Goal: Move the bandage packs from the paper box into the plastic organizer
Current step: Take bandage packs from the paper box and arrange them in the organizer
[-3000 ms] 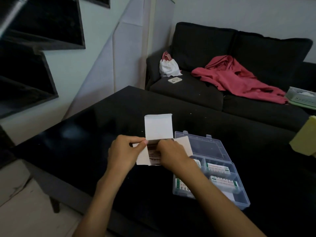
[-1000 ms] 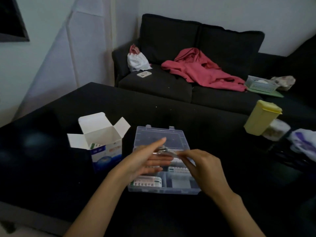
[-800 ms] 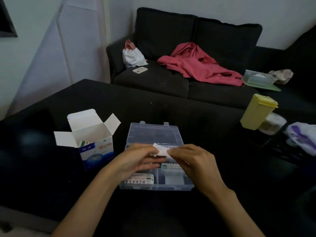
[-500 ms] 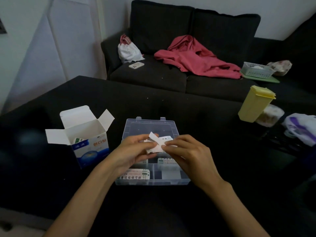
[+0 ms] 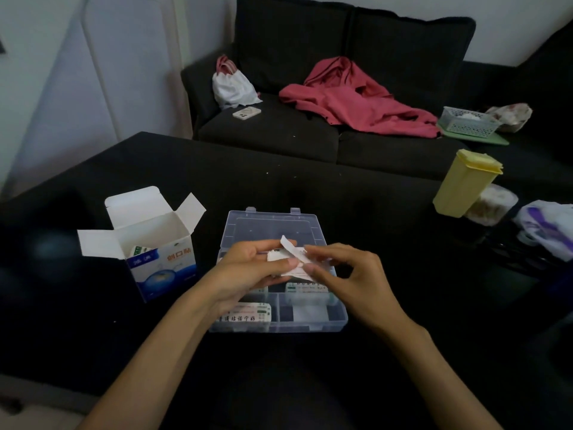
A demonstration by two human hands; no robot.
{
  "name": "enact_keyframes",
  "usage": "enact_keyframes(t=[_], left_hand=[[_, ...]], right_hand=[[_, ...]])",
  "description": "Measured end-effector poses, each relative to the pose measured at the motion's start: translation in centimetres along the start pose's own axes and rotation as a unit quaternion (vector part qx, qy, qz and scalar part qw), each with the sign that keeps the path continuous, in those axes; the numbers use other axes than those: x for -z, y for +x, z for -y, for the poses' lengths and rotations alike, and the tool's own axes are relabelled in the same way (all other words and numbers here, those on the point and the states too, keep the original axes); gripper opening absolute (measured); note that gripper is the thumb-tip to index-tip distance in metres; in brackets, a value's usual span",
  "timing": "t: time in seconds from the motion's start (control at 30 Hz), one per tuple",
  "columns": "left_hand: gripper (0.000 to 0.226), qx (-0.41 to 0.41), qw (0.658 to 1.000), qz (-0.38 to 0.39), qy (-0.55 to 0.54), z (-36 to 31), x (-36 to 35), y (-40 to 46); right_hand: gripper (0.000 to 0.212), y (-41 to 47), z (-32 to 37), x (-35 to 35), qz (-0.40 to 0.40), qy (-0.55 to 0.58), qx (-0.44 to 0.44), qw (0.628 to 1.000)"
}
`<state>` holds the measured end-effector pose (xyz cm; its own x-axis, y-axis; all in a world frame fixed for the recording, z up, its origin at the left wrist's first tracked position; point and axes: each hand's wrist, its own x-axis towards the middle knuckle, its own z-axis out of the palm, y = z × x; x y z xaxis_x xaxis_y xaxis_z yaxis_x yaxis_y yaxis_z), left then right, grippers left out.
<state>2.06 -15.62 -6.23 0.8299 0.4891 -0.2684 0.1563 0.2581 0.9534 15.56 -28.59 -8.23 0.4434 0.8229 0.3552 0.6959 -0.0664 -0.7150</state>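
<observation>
Head view: both hands — left hand, right hand — pinch bandage packs above the plastic organizer. The paper box sits at nine o'clock. Fumbled, loose strips could scatter onto the counter.

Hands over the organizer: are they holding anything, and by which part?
Yes: both hands, left hand and right hand, pinch a small stack of bandage packs, the left by its left end, the right by its near-right edge.
</observation>
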Motion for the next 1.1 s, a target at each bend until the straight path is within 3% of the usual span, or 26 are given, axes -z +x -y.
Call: enact_keyframes(t=[0.13, 0.23, 0.33, 0.47, 0.6, 0.83, 0.97, 1.03, 1.1], left_hand=[[0.037, 0.004, 1.000, -0.015, 0.001, -0.1, 0.2, 0.0], [0.040, -0.001, 0.998, -0.063, 0.021, -0.1, 0.4, 0.1], [0.042, -0.017, 0.990, -0.140, 0.019, -0.1, 1.0, 0.4], [0.043, -0.022, 0.982, -0.187, -0.013, -0.4, 1.7, 0.5], [0.044, -0.024, 0.981, -0.192, -0.013, -0.4, 1.8, 0.4], [0.042, -0.022, 0.985, -0.170, -0.010, -0.4, 2.0, 0.4], [0.042, -0.022, 0.988, -0.155, -0.002, -0.3, 2.0, 0.4], [0.042, -0.017, 0.989, -0.144, 0.002, -0.3, 2.1, 0.3], [0.041, -0.010, 0.992, -0.124, 0.018, -0.2, 2.2, 0.3]], right_hand=[[0.022, 0.1, 0.3, 0.6, 0.017, 0.133, -0.049, 0.990], [0.025, 0.3, 0.3, 1.3, -0.019, 0.160, -0.061, 0.985], [0.023, 0.6, -0.6, 2.2, -0.035, 0.115, -0.093, 0.988], [0.019, 0.9, -2.2, 1.6, 0.074, -0.080, -0.112, 0.988], [0.018, 1.2, -2.5, 0.1, 0.108, -0.172, -0.078, 0.976], [0.018, 1.4, -2.9, -0.9, 0.129, -0.214, -0.074, 0.966], [0.018, 1.4, -2.9, -1.1, 0.117, -0.332, -0.033, 0.935], [0.016, 1.4, -2.5, -1.2, 0.087, -0.329, -0.030, 0.940], [0.013, 1.6, -1.9, -1.0, 0.013, -0.201, -0.065, 0.977]])
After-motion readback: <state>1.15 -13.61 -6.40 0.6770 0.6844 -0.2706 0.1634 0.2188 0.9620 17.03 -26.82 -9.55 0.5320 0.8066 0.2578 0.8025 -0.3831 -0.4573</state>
